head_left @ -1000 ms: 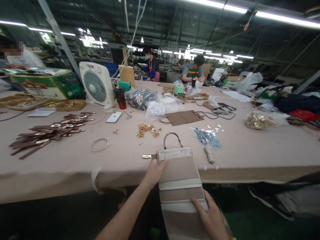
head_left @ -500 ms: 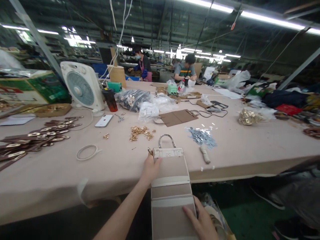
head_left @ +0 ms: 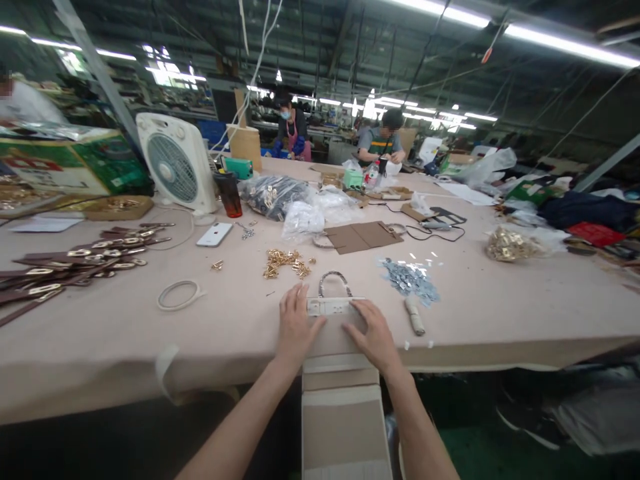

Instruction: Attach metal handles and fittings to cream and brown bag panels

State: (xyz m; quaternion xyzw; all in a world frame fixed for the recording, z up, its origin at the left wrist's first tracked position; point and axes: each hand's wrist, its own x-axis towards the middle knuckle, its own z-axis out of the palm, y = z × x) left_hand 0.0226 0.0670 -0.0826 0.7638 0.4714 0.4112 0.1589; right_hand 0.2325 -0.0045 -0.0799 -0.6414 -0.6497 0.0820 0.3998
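An unassembled handbag body [head_left: 343, 433], a long beige panel with pale strips across it, lies over the table's front edge and hangs down toward me. At its far end is a whitish reinforcing strip [head_left: 330, 307], and beyond that arches a patterned grey bag handle [head_left: 335, 275]. My left hand [head_left: 299, 323] grips the far left corner, thumb on the panel face. Closed on the far right corner is my right hand [head_left: 371, 331], its thumb also on the face. Fingertips beyond the far edge are partly hidden.
Gold fittings [head_left: 286, 263], grey metal pieces [head_left: 410, 280], a tape roll [head_left: 179, 295] and a rolled cloth [head_left: 414, 316] lie around the handbag body. Brown straps [head_left: 80, 260], a phone [head_left: 214, 234], a cup [head_left: 229, 195] and a fan [head_left: 175, 160] stand left. Two co-workers are across the table.
My right hand has moved from the panel's near right side up to its far right corner. My left hand stays at the far left corner, its fingers shifted slightly.
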